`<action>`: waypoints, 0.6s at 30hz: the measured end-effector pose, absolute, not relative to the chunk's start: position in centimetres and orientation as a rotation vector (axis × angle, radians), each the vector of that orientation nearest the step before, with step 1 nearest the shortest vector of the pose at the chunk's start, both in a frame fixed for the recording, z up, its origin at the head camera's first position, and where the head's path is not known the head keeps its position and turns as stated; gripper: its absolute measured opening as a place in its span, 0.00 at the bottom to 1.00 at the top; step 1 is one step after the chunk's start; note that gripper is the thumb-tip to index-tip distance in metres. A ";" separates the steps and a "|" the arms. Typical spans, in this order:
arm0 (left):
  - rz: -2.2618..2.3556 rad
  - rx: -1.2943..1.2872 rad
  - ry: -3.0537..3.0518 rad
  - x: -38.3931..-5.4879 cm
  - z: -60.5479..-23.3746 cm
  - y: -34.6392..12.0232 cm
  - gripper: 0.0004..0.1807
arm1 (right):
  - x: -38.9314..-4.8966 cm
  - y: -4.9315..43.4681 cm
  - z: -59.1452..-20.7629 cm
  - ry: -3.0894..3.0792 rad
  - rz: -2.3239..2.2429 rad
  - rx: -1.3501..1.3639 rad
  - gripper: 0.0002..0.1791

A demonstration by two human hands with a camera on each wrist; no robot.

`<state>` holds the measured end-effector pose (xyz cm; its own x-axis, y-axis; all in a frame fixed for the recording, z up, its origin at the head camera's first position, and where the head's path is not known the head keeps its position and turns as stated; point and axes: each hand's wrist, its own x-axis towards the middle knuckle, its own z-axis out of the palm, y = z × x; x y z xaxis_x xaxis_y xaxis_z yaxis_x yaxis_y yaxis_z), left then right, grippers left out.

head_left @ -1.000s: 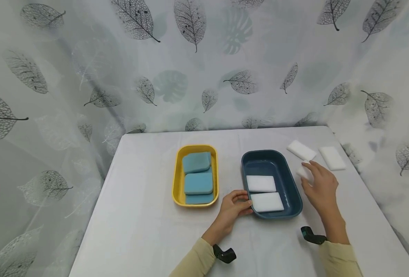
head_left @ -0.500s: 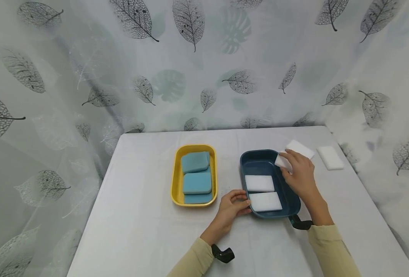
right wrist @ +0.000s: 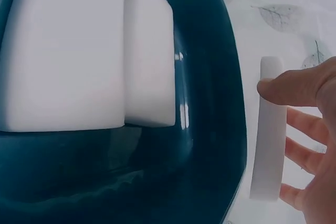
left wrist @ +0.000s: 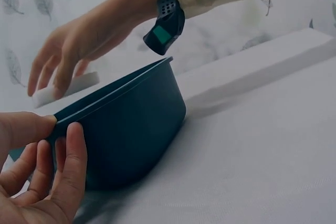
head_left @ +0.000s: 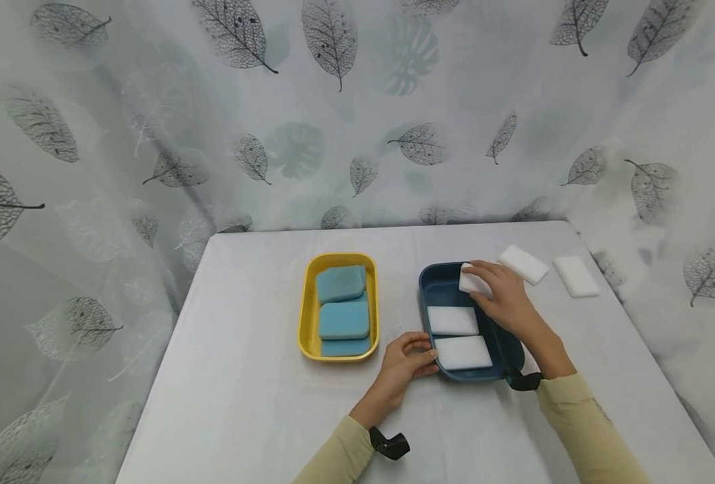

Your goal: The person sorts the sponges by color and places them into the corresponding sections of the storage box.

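My right hand (head_left: 504, 296) pinches a white sponge (right wrist: 269, 135) between thumb and fingertips, over the far part of the dark blue tray (head_left: 445, 286). Inside the tray lie two white sponges, a nearer one (head_left: 463, 353) and another (head_left: 453, 320) just behind it. At the tray's near left side, my left hand (head_left: 402, 366) grips the rim. In the left wrist view the thumb (left wrist: 31, 128) is on the rim and the fingers are against the outer wall. The held sponge hangs above the rim there.
To the left stands a yellow tray (head_left: 302, 323) with several blue sponges (head_left: 344, 320). Two more white sponges lie on the white table (head_left: 242, 403) at the back right, one near the tray (head_left: 523, 263) and one farther right (head_left: 576, 276). A leaf-patterned curtain (head_left: 357, 114) hangs behind.
My right hand has picked up a white sponge from the table at the right and carried it left over the blue tray. My left hand stays on the rim.
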<state>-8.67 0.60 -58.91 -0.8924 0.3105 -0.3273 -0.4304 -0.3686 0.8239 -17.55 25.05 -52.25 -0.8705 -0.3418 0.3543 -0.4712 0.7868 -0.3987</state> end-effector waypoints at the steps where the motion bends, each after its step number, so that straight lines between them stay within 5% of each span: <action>1: 2.277 -0.161 1.421 -8.7 -58.9 0.6 0.19 | -17.8 25.0 -52.2 -2.732 0.715 0.646 0.29; 11: 2.284 -0.148 1.427 -8.4 -59.0 0.6 0.20 | -19.8 23.6 -51.6 -2.941 0.862 0.788 0.29; 18: 2.276 -0.133 1.421 -8.6 -59.2 0.5 0.20 | -21.3 22.2 -51.4 -3.047 0.763 0.920 0.17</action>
<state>-8.64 0.51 -59.23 -0.8934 0.3232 -0.3121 -0.4224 -0.3670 0.8288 -21.26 22.16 -51.41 -0.8341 -0.5516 0.0083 -0.4904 0.7345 -0.4691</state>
